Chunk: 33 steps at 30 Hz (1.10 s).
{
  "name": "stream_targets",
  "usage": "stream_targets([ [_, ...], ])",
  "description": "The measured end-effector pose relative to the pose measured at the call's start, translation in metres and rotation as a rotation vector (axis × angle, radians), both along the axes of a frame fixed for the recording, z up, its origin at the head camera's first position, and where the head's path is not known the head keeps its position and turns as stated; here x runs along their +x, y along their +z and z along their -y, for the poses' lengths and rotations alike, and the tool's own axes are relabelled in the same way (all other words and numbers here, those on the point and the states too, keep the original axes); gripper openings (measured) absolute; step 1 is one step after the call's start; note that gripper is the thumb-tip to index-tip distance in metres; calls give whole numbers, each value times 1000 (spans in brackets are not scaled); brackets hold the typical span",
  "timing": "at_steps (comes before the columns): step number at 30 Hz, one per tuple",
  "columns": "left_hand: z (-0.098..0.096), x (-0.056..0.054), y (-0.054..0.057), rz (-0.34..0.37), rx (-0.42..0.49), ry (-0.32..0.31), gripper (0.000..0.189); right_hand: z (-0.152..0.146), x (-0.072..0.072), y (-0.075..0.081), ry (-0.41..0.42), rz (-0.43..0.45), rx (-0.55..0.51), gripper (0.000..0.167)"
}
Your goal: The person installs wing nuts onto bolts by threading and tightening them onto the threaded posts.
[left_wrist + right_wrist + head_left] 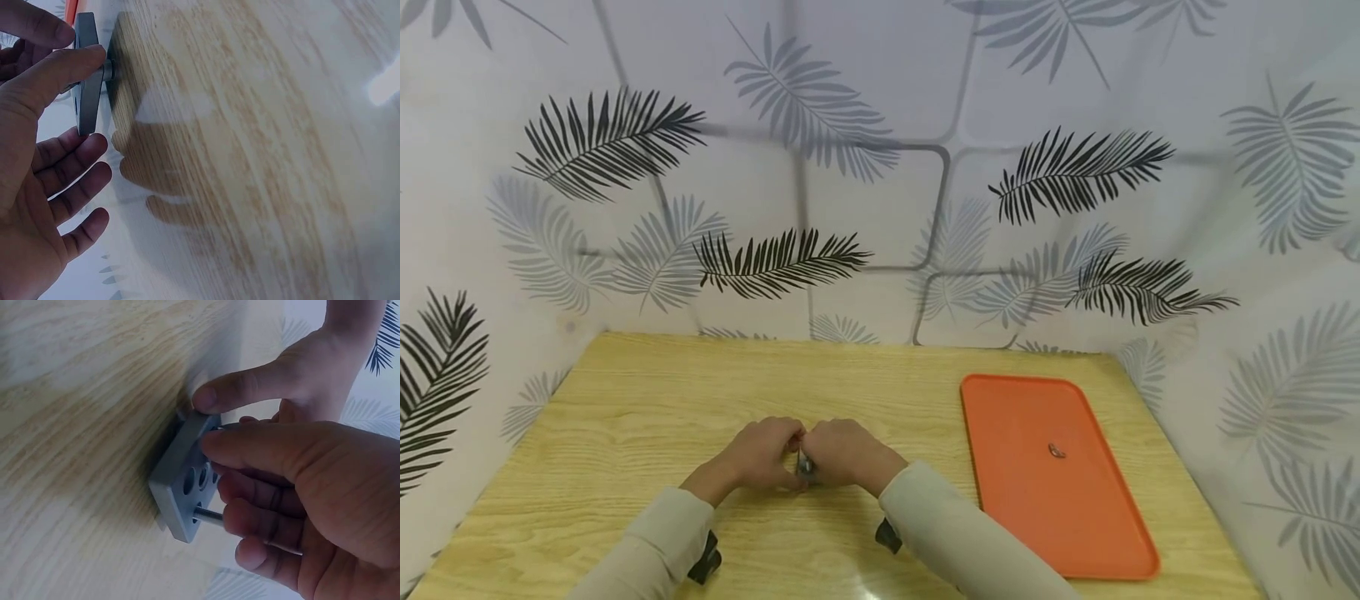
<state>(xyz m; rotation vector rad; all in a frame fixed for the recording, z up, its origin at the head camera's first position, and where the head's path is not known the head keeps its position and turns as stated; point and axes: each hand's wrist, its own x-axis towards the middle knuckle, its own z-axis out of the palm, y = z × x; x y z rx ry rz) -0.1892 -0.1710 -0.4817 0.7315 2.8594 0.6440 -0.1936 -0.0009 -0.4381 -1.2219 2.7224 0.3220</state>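
A thick grey metal plate (170, 464) with several round holes is held tilted just over the table between both hands. From one hole sticks a thin metal pin (209, 516), its outer end reaching the curled fingers of my right hand (844, 451). That hand's thumb and fingers grip at the holed face, hiding the part between them. My left hand (763, 454) holds the plate's edges, thumb on one side and fingertips at the other. In the left wrist view a short round metal piece (110, 70) projects from the plate's (91, 103) table side.
On the right of the wood-grain table (647, 392) lies an orange tray (1037, 517), bearing one small shiny metal piece (1057, 451). Leaf-patterned cloth (865, 208) hangs behind and beside the table. Black devices (705, 560) show at both wrists.
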Motion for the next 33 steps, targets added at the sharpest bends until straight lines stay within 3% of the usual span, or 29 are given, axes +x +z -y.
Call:
stream_targets([
  [9, 0, 0, 2, 13, -12, 14, 39, 1, 0, -3, -44, -56, -21, 38],
  [15, 0, 0, 3, 20, -13, 19, 42, 3, 0, -5, -90, -64, -53, 32],
  [20, 0, 2, 4, 22, 1, 12, 42, 5, 2, -6, -110, -58, -74, 46],
  [33, 0, -1, 3, -57, -27, -27, 44, 10, 7, -10, -186, -26, -83, 52],
])
